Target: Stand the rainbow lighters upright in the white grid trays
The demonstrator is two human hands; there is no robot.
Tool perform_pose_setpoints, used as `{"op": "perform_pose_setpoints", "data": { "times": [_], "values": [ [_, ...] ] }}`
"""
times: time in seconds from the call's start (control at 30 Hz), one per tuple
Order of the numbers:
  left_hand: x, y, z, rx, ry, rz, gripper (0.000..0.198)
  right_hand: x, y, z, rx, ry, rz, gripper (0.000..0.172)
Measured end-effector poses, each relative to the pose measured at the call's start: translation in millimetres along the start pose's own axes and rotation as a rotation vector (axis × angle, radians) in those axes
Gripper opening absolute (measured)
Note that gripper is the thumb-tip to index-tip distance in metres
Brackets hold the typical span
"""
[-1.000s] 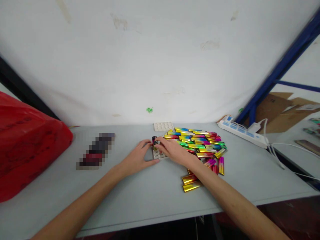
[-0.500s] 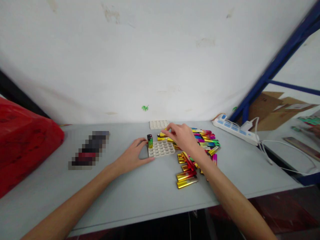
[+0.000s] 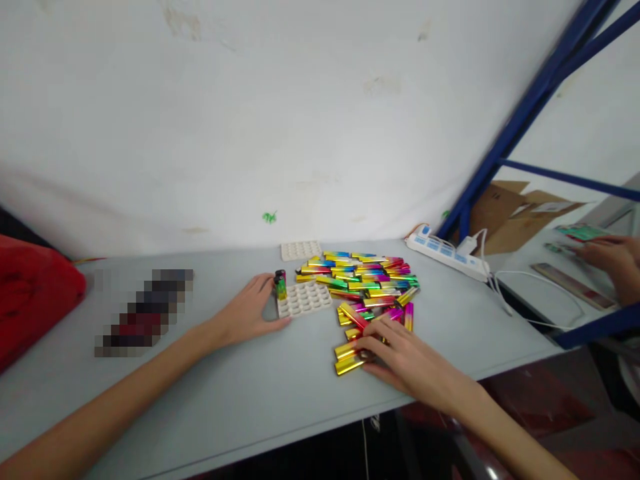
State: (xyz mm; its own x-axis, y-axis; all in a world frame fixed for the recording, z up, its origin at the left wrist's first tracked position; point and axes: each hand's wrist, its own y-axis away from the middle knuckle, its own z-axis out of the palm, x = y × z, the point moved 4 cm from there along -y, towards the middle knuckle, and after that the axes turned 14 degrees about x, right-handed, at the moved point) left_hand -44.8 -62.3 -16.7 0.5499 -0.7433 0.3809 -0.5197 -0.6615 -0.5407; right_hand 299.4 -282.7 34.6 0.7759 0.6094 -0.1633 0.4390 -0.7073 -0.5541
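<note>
A white tray with rows of round holes (image 3: 306, 301) lies on the table. At its back left corner, upright lighters (image 3: 281, 289) stand close together, seemingly two, with black tops and a green-yellow body on the front one. My left hand (image 3: 250, 310) rests at the tray's left edge, thumb and fingers spread around that corner, holding nothing. Shiny lighters in gold, red, blue, green and purple form a pile (image 3: 363, 270) right of the tray. My right hand (image 3: 400, 350) reaches over the pile's front, its bent fingers and thumb closed on the dark end of a gold lighter (image 3: 349, 365).
A second white tray (image 3: 300, 250) lies by the wall. A white power strip (image 3: 447, 257) with cables is at the right, near a blue metal frame (image 3: 520, 113). Further right are another person's hands (image 3: 613, 260). A red bag (image 3: 35, 293) stands at the left.
My right hand has moved from the back of the pile to the lighters at its front. My left hand stays at the tray's edge. The view has shifted to the right.
</note>
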Motion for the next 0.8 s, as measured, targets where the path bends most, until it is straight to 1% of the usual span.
{"op": "perform_pose_setpoints", "data": {
  "times": [0.1, 0.23, 0.33, 0.43, 0.5, 0.57, 0.67, 0.73, 0.8],
  "values": [
    [-7, -7, -0.2, -0.017, 0.030, 0.008, 0.090, -1, 6, 8, 0.054, 0.059, -0.041, 0.026],
    [-10, -7, 0.4, -0.014, 0.068, 0.003, 0.093, 2, 8, 18, 0.112, 0.107, -0.067, 0.014],
    [-8, -5, 2.3, -0.005, 0.090, 0.005, 0.095, 9, 7, 20, 0.123, 0.081, -0.004, 0.013],
    [-5, -6, 3.3, 0.007, 0.093, 0.010, 0.095, 20, -5, 14, 0.153, 0.008, 0.136, 0.018],
    [-3, -7, 3.8, 0.000, 0.088, 0.012, 0.094, 30, -24, 8, 0.226, -0.088, 0.250, 0.022],
    [-2, -8, 4.3, -0.008, 0.079, 0.010, 0.095, 41, -53, 8, 0.323, -0.246, 0.359, 0.028],
    [-1, -8, 4.8, 0.000, 0.075, 0.008, 0.095, 55, -106, 18, 0.474, -0.511, 0.535, 0.048],
    [-2, -7, 5.6, 0.005, 0.076, 0.009, 0.095, 59, -141, 32, 0.504, -0.730, 0.645, 0.059],
    [-3, -5, 6.5, 0.007, 0.083, 0.004, 0.097, 55, -170, 48, 0.469, -0.905, 0.688, 0.071]
  ]
}}
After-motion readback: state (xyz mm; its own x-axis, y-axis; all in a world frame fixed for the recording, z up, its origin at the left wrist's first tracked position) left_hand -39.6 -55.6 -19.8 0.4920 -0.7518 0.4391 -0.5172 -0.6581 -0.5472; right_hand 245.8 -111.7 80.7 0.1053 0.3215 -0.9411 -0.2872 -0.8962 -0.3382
